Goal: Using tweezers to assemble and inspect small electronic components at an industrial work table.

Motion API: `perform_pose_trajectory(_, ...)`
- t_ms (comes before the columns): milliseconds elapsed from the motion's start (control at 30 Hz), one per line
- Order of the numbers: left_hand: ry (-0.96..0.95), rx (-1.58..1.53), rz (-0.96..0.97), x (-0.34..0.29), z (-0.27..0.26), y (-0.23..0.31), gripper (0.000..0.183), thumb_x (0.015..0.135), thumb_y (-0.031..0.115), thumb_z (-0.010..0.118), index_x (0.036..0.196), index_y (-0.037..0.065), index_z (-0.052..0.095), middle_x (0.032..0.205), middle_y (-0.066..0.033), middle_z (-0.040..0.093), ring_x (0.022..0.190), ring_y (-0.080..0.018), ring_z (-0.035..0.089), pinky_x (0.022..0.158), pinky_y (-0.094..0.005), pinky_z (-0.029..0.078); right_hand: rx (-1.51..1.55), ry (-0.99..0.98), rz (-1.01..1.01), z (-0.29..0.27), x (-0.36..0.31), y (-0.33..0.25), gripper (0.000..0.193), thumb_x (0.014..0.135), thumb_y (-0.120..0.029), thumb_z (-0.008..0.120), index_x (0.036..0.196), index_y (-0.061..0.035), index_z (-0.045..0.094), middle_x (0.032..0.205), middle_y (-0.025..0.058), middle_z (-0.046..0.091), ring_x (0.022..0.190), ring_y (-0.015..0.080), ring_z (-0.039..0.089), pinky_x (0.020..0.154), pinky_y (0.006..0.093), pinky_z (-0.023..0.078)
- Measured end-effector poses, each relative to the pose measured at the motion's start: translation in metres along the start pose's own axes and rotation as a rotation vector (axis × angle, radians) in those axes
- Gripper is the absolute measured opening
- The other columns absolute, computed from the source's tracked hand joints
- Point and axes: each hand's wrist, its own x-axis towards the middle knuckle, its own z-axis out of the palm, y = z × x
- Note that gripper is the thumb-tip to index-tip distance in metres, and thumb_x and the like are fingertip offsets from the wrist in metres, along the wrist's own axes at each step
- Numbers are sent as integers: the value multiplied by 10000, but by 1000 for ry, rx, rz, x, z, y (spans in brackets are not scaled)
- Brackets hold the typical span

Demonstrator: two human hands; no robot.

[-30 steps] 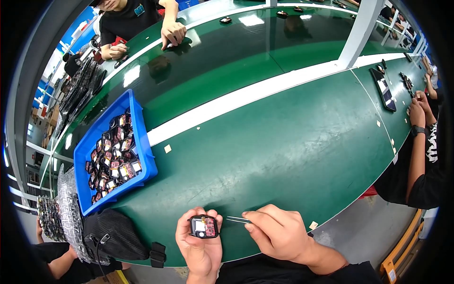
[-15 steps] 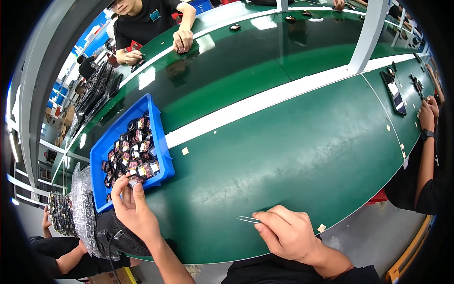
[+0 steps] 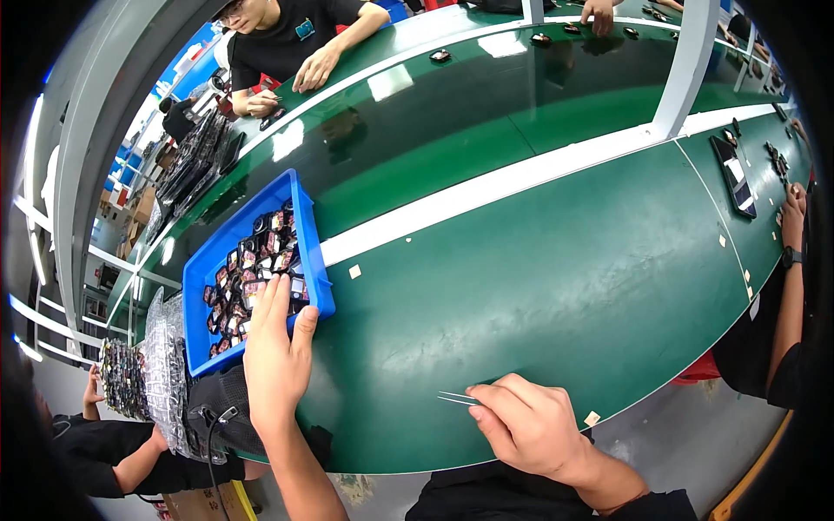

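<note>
My left hand [image 3: 280, 352] reaches over the near right edge of a blue plastic bin [image 3: 318, 269]. Its fingers are stretched out and the thumb stands apart, with nothing seen in the grasp. Under and beyond the fingertips lies a heap of small black parts [image 3: 248, 256] with reddish and white faces. In my right hand [image 3: 530, 430], above the near edge of the green worktop [image 3: 486, 295], a pair of thin metal tweezers [image 3: 457, 398] is pinched between thumb and fingers. The tips point left, slightly apart, with nothing between them.
Stacked clear plastic trays [image 3: 165, 382] and a black mesh bag [image 3: 228, 408] stand left of the bin. A grey post [image 3: 686, 74] rises from the white divider [image 3: 486, 187]. Co-workers sit across the green belt and at both sides. A phone-like black device [image 3: 734, 178] lies far right.
The small part pinched in my left hand is gone from it; that hand has opened and its fingers now stretch over the bin. My right hand stays put. The whole view has shifted slightly.
</note>
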Motion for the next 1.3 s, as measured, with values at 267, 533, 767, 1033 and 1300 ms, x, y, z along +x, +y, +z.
perform_pose_trajectory(267, -206, -72, -299, 42, -4, -25, 689, 1014, 587, 473, 1475, 77, 522, 1590, -365, 247, 1494, -471, 270, 1209, -458, 265, 42, 27, -6, -1, -3, 0, 137, 840, -30, 741, 971, -2, 712, 782, 75, 662, 540, 200, 610, 470, 311, 480)
perform_pose_trajectory(533, -325, 136, -445, 75, 5, -90, 755, 944, 588, 561, 1591, 266, 341, 1640, -284, 214, 1488, -485, 274, 1203, -529, 281, 56, -3, 2, -4, -5, -1, 116, 889, -106, 717, 986, -44, 704, 784, 45, 599, 590, 211, 614, 504, 339, 500)
perform_pose_trajectory(767, -220, 291, -628, 87, 7, -139, 731, 962, 633, 487, 1519, 158, 468, 1625, -262, 274, 1493, -472, 261, 1219, -537, 230, 65, -10, -16, -7, -6, -2, 102, 913, -121, 700, 986, -50, 698, 785, 42, 598, 596, 215, 622, 515, 342, 510)
perform_pose_trajectory(1033, -80, -131, 73, 81, 28, -72, 586, 1009, 382, 569, 1508, 97, 451, 1614, -254, 299, 1488, -456, 280, 1210, -523, 250, 47, -23, 7, -6, -6, 1, 103, 910, -132, 704, 983, -60, 703, 777, 38, 600, 592, 211, 623, 512, 339, 510)
perform_pose_trajectory(1300, -340, 241, -222, 111, 33, -71, 673, 1036, 623, 308, 1624, 310, 212, 1706, -86, 130, 1562, -372, 116, 1212, -646, 141, 43, -32, 26, -5, -5, -2, 124, 904, -126, 706, 1006, -56, 708, 772, 44, 601, 585, 214, 617, 502, 342, 501)
